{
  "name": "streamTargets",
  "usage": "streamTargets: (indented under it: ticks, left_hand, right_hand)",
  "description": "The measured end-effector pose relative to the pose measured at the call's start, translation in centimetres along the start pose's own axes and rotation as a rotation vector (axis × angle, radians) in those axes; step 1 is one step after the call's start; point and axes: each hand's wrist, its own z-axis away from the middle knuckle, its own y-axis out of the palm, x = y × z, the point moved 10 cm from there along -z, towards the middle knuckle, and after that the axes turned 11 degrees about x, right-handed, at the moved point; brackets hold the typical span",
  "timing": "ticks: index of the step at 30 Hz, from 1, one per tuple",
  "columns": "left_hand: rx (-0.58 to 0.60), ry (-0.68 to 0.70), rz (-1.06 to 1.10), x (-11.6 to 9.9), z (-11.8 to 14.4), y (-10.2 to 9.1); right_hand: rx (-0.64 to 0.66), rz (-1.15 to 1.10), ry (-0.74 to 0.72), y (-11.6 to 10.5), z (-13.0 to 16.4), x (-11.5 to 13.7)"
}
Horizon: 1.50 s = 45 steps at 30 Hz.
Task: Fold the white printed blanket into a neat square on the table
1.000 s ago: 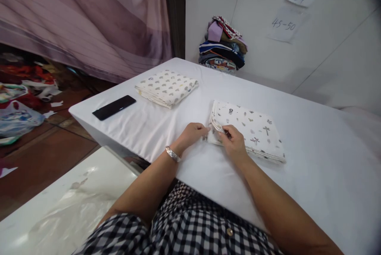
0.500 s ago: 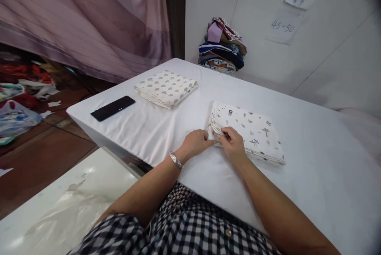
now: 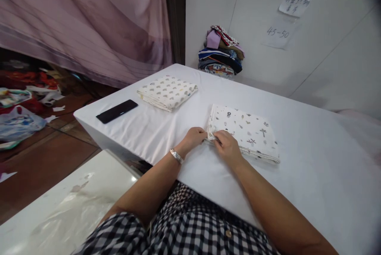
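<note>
A folded white cloth (image 3: pixel 245 128) with small grey-green plant and animal prints lies in front of me on the white-covered table (image 3: pixel 309 160). At its near left corner, my left hand (image 3: pixel 195 137) is closed, fingertips pinching the cloth's edge. My right hand (image 3: pixel 228 146) is closed on the same corner, a little to the right, gripping the folded layers from the near side. The fingertips of both hands are partly hidden by the fabric. Farther left lies a second folded cloth (image 3: pixel 168 91), white with grey heart-like prints, touched by neither hand.
A black phone (image 3: pixel 117 111) lies near the table's left edge. Against the wall stands a pile of folded clothes (image 3: pixel 222 54). A pale surface with crumpled clear plastic (image 3: pixel 71 215) is at lower left. Bags (image 3: pixel 20 122) sit on the floor, below a pink curtain (image 3: pixel 89 17).
The cloth's near left corner, raised and curled open before, now lies flatter between my hands. My right hand has shifted slightly left. The view has tilted up a little.
</note>
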Motion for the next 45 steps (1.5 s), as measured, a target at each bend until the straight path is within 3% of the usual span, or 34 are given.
streamTargets:
  ticks: [6,14,20,25,29,32,38,42,45]
  left_hand:
    - [0.057,0.026,0.055,-0.3,0.4,0.4]
    - [0.076,0.01,0.159,-0.3,0.5,0.4]
    - [0.033,0.055,-0.045,-0.8,0.4,0.1]
    - [0.01,-0.009,-0.084,0.0,0.0,-0.2]
    - [-0.002,-0.027,-0.107,0.6,-0.4,-0.4]
    - [0.001,-0.027,-0.12,0.9,-0.6,-0.4]
    - [-0.017,-0.023,-0.115,1.0,-0.8,-0.4]
    - [-0.056,-0.024,-0.112,0.9,-0.9,-0.6]
    - [-0.086,-0.042,-0.127,0.9,-0.8,-0.7]
  right_hand:
    - [-0.039,-0.056,0.076,-0.1,0.1,-0.6]
    - [-0.01,0.021,0.032,0.6,0.1,0.2]
    - [0.042,0.091,-0.003,1.3,0.0,0.4]
    - [0.1,0.087,-0.052,1.6,0.4,0.8]
    - [0.08,0.115,-0.008,-0.3,2.4,-0.6]
    - [-0.015,0.143,0.111,-4.0,6.1,-3.6]
    - [-0.183,0.193,0.558,-11.5,17.2,-11.7]
    - [-0.373,-0.069,0.858,-13.3,22.3,-15.4]
    - [-0.466,-0.275,1.018,-12.8,23.2,-16.8]
